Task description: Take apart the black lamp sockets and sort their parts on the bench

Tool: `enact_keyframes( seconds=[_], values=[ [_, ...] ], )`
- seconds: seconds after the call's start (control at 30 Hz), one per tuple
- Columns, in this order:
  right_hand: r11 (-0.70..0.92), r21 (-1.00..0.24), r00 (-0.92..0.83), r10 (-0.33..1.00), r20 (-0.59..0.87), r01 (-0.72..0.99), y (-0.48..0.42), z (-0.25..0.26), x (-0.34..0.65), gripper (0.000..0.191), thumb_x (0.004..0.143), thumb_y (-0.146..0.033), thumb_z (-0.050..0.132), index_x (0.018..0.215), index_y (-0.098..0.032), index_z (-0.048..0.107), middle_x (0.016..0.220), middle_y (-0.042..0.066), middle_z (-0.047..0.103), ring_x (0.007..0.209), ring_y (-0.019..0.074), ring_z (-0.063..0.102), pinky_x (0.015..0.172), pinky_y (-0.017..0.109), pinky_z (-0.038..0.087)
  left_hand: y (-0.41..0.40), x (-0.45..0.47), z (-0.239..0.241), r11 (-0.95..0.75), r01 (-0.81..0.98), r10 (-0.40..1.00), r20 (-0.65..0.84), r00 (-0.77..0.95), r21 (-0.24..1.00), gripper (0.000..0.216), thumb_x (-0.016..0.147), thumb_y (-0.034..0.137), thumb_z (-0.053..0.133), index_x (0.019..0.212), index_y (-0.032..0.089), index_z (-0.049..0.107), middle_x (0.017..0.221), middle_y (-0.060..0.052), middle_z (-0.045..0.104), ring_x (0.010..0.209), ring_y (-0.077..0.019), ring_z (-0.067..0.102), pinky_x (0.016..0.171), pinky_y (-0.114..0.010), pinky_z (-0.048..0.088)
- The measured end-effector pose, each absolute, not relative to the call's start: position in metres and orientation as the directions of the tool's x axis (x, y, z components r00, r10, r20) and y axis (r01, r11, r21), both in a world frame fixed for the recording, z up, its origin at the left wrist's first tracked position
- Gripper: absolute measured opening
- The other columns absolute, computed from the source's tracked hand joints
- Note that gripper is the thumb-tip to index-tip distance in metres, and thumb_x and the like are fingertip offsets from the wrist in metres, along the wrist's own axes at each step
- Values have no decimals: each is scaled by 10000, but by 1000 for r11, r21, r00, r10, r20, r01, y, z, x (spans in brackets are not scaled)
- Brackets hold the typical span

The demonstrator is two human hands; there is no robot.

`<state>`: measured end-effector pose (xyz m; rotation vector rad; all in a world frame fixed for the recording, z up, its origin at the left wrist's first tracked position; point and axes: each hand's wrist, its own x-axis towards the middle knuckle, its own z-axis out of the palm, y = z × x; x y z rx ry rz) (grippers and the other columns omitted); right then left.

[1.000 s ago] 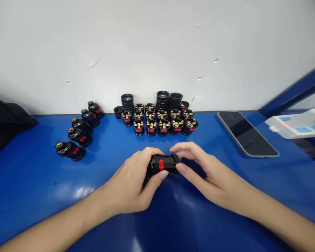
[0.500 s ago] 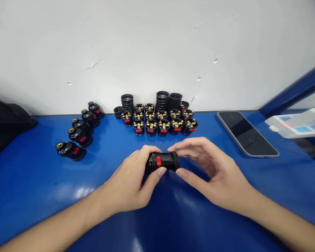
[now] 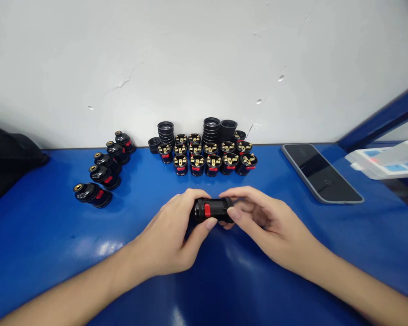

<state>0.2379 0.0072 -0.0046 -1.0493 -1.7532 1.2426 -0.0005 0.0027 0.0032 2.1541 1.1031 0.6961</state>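
Note:
A black lamp socket with a red button (image 3: 212,209) lies sideways between both my hands, just above the blue table (image 3: 54,244). My left hand (image 3: 172,235) wraps its left end, thumb beneath the red button. The fingers of my right hand (image 3: 261,222) are closed round its right end. Behind it stand rows of black socket cores with brass contacts (image 3: 212,158). Stacks of black ring caps (image 3: 211,129) rise against the wall.
Several finished black sockets (image 3: 104,174) lie in a slanting row at the left. A dark phone (image 3: 321,172) lies flat at the right. A white and blue box (image 3: 387,158) sits at the far right, a black bag (image 3: 7,156) at the far left.
My right hand, which had opened away from the socket half a second ago, has closed on its right end again. The socket has barely moved.

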Motion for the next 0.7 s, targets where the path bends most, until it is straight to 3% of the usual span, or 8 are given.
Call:
enact_keyframes(
  seconds=[0.13, 0.27, 0.37, 0.43, 0.6, 0.7],
  values=[
    [335, -938, -319, 902, 291, 90, 8, -3, 238, 236, 949, -227, 784, 1167, -263, 700, 1144, 52, 717, 1040, 186, 753, 860, 276, 687, 5, 0, 4, -423, 531, 863, 149, 482, 734, 229, 1078, 326, 527, 1288, 243, 486, 1018, -17, 670, 859, -188, 642, 761, -324, 470],
    [479, -872, -262, 858, 441, 99, 10, 0, 244, 263, 915, -119, 788, 1120, -272, 730, 1209, 52, 677, 1162, 200, 708, 961, 312, 673, 9, -1, 6, -365, 535, 884, 103, 456, 762, 227, 1089, 361, 513, 1265, 219, 495, 928, -9, 668, 803, -186, 638, 733, -319, 463],
    [533, -814, -293, 836, 464, 230, 14, -1, 249, 282, 942, -130, 758, 1182, -270, 705, 1271, 67, 668, 1215, 217, 687, 1018, 355, 648, 10, -2, 8, -371, 516, 878, 110, 466, 772, 217, 1090, 356, 516, 1259, 220, 497, 866, 14, 641, 741, -166, 608, 714, -306, 455],
    [601, -710, -379, 793, 477, 366, 16, -2, 251, 284, 965, -137, 727, 1219, -255, 686, 1261, 79, 679, 1196, 222, 690, 1030, 377, 628, 9, -2, 8, -386, 502, 874, 131, 469, 774, 212, 1092, 343, 516, 1268, 227, 488, 838, 30, 614, 697, -150, 578, 693, -293, 448],
    [677, -516, -551, 732, 400, 525, 20, -11, 252, 238, 1010, -189, 677, 1245, -218, 652, 1176, 101, 712, 1092, 245, 706, 943, 411, 632, 8, -4, 0, -392, 477, 878, 165, 449, 787, 288, 1087, 347, 545, 1323, 250, 411, 940, 17, 602, 736, -140, 589, 695, -279, 469],
    [690, -491, -567, 720, 399, 531, 19, -14, 251, 443, 999, -286, 715, 1408, -206, 566, 1307, 144, 678, 1245, 300, 647, 1039, 494, 597, 6, -5, -5, -412, 464, 867, 182, 463, 784, 314, 1074, 350, 587, 1311, 265, 400, 1027, 0, 620, 828, -149, 631, 743, -283, 499]
  ],
)
